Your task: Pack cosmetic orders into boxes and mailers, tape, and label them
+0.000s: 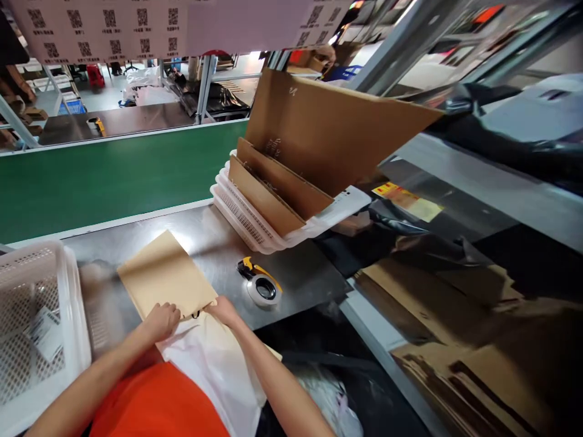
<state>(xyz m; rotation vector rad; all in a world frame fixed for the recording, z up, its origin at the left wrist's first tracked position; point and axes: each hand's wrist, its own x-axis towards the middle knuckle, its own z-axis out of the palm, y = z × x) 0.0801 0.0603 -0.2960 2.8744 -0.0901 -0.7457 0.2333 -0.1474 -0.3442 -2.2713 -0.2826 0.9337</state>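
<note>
A flat tan cardboard-like piece lies on the metal worktop in front of me, its near edge reaching my body. My left hand has its fingers curled over that near edge. At the near right corner, my right hand pinches the edge where the piece meets a white, thin, bag-like sheet. This sheet hangs over my lap, partly hidden by my right forearm. A small black loop-like mark shows between the hands. To the right of the piece lies a tape dispenser with a yellow handle.
White perforated baskets stand at the left, small clear packets inside. Stacked white baskets hold upright cardboard sheets ahead. A green conveyor belt runs behind the worktop. Folded cardboard lies right; a QR-code sheet hangs above.
</note>
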